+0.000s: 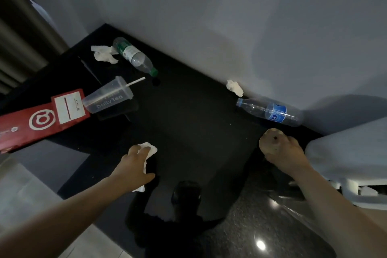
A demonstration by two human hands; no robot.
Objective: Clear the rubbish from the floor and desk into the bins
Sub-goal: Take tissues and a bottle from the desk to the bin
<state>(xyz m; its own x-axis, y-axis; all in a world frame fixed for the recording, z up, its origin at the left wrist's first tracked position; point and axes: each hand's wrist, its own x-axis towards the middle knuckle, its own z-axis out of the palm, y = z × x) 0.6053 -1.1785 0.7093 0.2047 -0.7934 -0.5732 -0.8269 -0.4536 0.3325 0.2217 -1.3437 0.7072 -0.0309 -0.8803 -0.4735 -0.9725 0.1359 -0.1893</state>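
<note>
On the glossy black desk (188,128), seen from the head camera, the left hand (134,167) grips a crumpled white tissue (149,148), with part of it trailing out under the palm. The right hand (282,151) is curled round a pale brown rounded lump (269,141) with a dark spot; what it is I cannot tell.

Still lying on the desk are a clear plastic bottle with a blue label (272,112) against the wall, a small white tissue wad (234,88) just beside it, a lidded clear plastic cup with a straw (109,98) resting on a red paper bag (39,120), a green-capped clear bottle (134,56) and another crumpled tissue (104,53).

No bin shows. With both hands occupied, reaching for more could shed the loose tissue tail, and a nudged bottle would likely roll.
</note>
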